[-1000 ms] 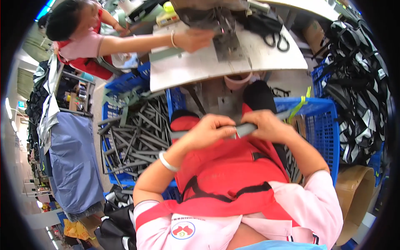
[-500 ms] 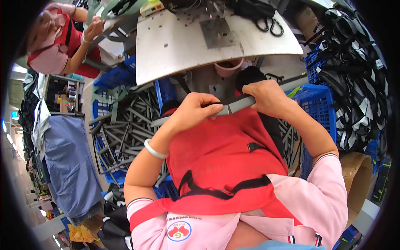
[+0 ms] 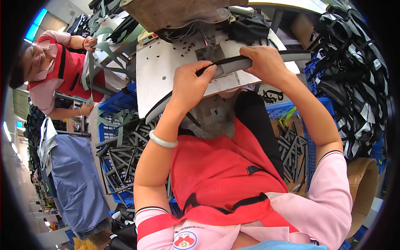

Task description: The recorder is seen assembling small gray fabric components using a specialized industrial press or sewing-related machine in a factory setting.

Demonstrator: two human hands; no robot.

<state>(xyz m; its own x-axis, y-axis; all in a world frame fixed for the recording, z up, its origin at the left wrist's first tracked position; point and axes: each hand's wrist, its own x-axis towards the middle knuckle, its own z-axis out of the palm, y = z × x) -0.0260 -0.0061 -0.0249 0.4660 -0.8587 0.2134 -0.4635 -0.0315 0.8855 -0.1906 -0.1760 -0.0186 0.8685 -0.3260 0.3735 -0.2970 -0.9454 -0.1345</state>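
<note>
A long grey strip with a black edge [image 3: 233,65] is stretched between my hands, above the front part of a white worktable [image 3: 152,73]. My left hand [image 3: 189,83] pinches it with thumb and fingers, and a length of it hangs down past my left forearm. On the other side, my right hand [image 3: 266,64] grips the strip from above, its fingertips partly hidden. The strip's far end juts out to the right beyond that hand. Just behind the strip lie a square metal plate [image 3: 204,54] and what looks like a sewing machine [image 3: 179,14].
Blue crates of grey strips stand at my left [image 3: 125,166] and right [image 3: 291,146]. Black-and-white straps [image 3: 354,83] are heaped at far right. A co-worker [image 3: 71,66] handles green webbing at upper left. Small black bits and a dark cloth bundle [image 3: 250,29] lie on the table.
Both hands have lifted the strip from above my lap up and forward over the table's front edge. The view has shifted, showing more of the machine. The co-worker's one arm has lowered.
</note>
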